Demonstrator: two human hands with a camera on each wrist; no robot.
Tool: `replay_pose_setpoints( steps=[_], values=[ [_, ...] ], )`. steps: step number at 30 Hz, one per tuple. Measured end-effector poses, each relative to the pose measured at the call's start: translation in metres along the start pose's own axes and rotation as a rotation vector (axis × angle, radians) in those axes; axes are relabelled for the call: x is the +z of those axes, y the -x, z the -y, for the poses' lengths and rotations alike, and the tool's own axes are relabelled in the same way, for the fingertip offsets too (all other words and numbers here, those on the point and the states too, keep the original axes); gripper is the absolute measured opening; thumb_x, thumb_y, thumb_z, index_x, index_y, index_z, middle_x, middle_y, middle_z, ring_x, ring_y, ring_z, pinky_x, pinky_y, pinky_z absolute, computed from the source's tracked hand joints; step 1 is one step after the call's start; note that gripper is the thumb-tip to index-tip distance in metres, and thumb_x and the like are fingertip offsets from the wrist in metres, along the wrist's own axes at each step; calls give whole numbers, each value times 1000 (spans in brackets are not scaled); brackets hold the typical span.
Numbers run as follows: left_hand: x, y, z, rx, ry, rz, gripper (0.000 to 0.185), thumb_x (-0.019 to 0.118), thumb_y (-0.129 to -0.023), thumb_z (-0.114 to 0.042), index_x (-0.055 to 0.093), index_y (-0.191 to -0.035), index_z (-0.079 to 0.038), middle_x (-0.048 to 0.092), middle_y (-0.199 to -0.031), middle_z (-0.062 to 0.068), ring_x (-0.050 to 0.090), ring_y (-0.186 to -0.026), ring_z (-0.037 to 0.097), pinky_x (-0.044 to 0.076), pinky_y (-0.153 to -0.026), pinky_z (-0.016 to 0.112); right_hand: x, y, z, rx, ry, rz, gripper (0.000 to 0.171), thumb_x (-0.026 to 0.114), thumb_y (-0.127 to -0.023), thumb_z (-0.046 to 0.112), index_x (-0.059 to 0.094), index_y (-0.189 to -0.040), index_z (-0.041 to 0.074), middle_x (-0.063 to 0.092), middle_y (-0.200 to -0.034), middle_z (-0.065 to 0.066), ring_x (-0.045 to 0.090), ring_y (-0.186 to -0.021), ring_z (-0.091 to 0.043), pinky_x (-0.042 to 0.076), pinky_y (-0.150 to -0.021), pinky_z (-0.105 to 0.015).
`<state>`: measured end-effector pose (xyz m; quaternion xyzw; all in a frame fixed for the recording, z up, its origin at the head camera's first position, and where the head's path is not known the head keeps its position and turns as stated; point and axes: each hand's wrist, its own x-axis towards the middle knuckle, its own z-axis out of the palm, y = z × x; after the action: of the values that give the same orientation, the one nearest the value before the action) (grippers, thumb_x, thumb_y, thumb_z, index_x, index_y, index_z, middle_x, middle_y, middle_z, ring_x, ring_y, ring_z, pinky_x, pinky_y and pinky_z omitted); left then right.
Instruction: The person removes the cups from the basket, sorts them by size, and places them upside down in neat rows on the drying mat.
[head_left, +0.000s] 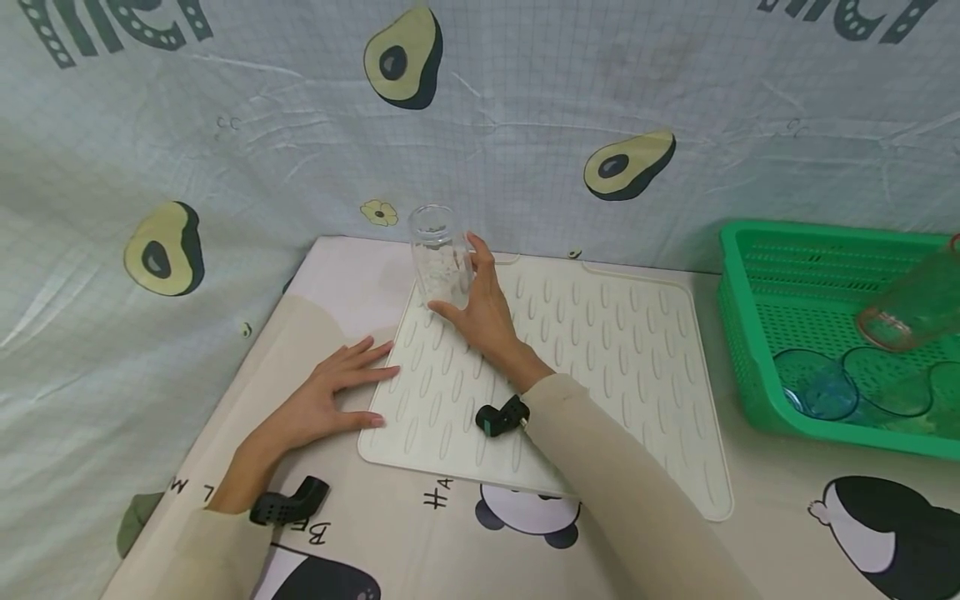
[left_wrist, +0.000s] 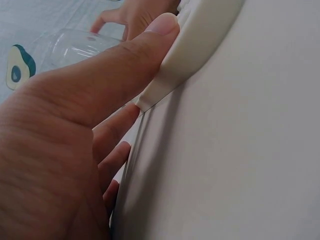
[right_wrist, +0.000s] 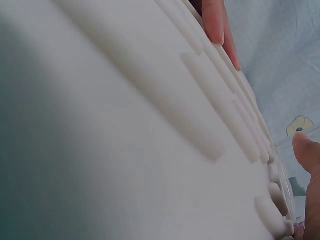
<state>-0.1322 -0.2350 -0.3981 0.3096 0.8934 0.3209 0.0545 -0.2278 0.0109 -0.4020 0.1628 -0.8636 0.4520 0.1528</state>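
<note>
Here the right hand (head_left: 483,312) grips a clear glass jar (head_left: 441,257), thumb on the near side, fingers curled round the far side. The jar stands upright on the far left corner of a white ribbed drying mat (head_left: 600,367), close to the avocado-print backdrop (head_left: 525,108). In the left wrist view the jar (left_wrist: 70,47) shows beyond the thumb, with the other hand's fingers (left_wrist: 125,17) on it.

The left hand (head_left: 330,400) lies flat, fingers straight and spread, holding nothing. Its fingertips press on the mat's left edge; the palm rests on the tablecloth (head_left: 787,500) just beside the mat. The left wrist view confirms it: the thumb (left_wrist: 115,65) rests against the mat's raised rim (left_wrist: 195,45). The jar sits well forward of this hand and a little to its right, not touching it.

On the right side of the table is a green plastic basket (head_left: 750,333). It holds a bluish glass (head_left: 817,392) lying down and another clear jar (head_left: 911,304) tilted over the rim. It is well apart from both hands.

Each wrist wears a black camera mount (head_left: 502,417).
</note>
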Motion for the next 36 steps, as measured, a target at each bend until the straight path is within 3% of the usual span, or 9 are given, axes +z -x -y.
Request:
replay_pose_setpoints(
  steps=[9, 25, 36],
  values=[
    [1, -1, 0, 12, 9, -4, 62, 73, -70, -41, 53, -126, -22, 29, -143, -2, 10, -133, 25, 4, -104, 47, -6, 0, 2, 34, -15, 39, 101, 73, -72, 31, -3, -138, 34, 37, -127, -14, 40, -117, -24, 39, -89, -39],
    [3, -1, -2, 22, 23, -11, 62, 73, -70, -39, 53, -126, -20, 29, -143, 0, 11, -133, 25, 4, -104, 47, -16, 4, 2, 41, -51, -88, 97, 75, -70, 27, 6, -137, 35, 38, -125, -14, 43, -113, -26, 39, -88, -40],
    [1, 0, 0, 4, 7, -13, 63, 73, -70, -41, 53, -126, -20, 30, -142, -1, 12, -133, 25, 6, -104, 47, -27, 7, -5, 59, -45, -90, 97, 74, -71, 27, 4, -137, 36, 38, -127, -16, 41, -115, -28, 39, -87, -44]
  ],
)
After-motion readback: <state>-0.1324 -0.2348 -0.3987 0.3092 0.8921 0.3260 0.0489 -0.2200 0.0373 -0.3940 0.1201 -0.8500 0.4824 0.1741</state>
